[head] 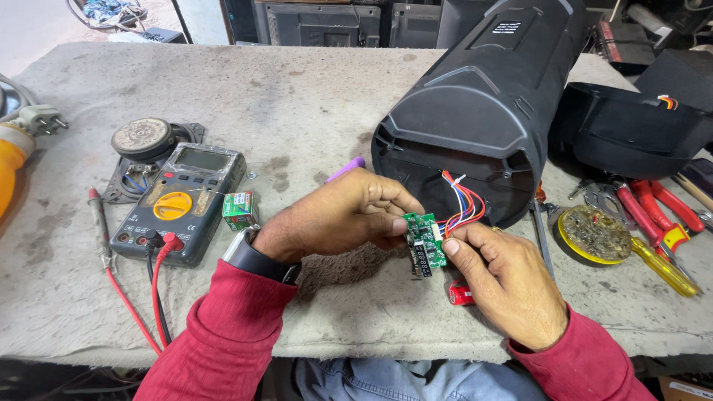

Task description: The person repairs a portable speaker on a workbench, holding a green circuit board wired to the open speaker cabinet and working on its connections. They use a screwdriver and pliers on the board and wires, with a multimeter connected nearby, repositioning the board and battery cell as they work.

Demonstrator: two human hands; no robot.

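My left hand (342, 215) grips a small green circuit board (425, 241) from its left side. My right hand (505, 278) pinches the board's right edge where a bundle of red, blue and white wires (464, 208) plugs in. The wires run up into the open end of a large black plastic speaker housing (483, 104) lying on its side. A small red cylinder (460, 294) lies on the bench just under my right hand. A purple pen-like object (346, 169) pokes out behind my left hand.
A grey multimeter (182, 202) with red and black leads lies at the left beside a loose speaker driver (142, 139) and a small green box (239, 209). Red-handled pliers (657, 212), a yellow screwdriver (665, 269) and a round yellow tin (594, 234) sit at right. The grey cloth-covered bench (297, 96) stretches back.
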